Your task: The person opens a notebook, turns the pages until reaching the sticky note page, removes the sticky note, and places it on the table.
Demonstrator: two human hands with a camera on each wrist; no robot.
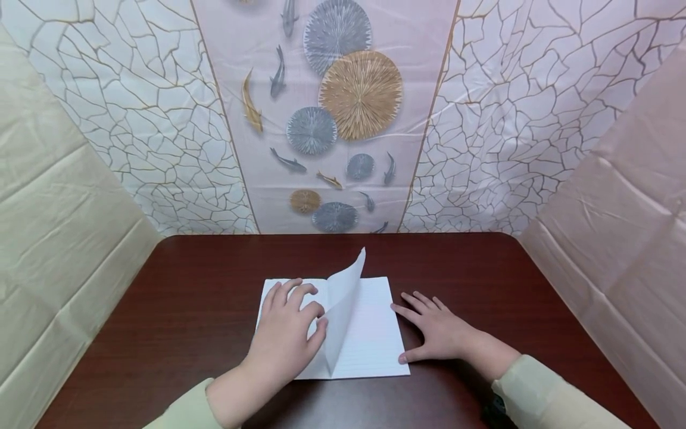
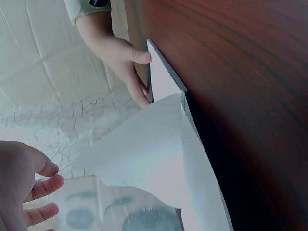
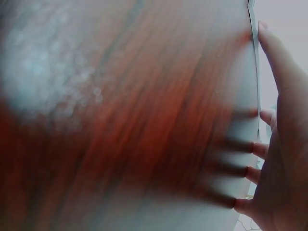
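Observation:
An open notebook (image 1: 375, 333) with lined pages lies on the table. One thin page (image 1: 343, 310) stands raised from the spine, its far corner pointing up. My left hand (image 1: 289, 333) is above the notebook's left side and pinches a corner of that page between thumb and finger; in the left wrist view the page (image 2: 144, 144) tapers to this left hand (image 2: 24, 187). At the right edge, my right hand (image 1: 445, 330) lies with fingers spread, the thumb and a finger touching the notebook's edge and other fingertips on the table. The right wrist view shows the right hand's fingertips (image 3: 260, 150) against the tabletop.
The dark red-brown wooden table (image 1: 203, 310) has rounded far corners. Behind it hangs a patterned cloth (image 1: 343, 149) with fish and round shapes, and plain cloth walls (image 1: 616, 238) slope in at both sides. A dark object (image 1: 497, 411) sits at the right cuff.

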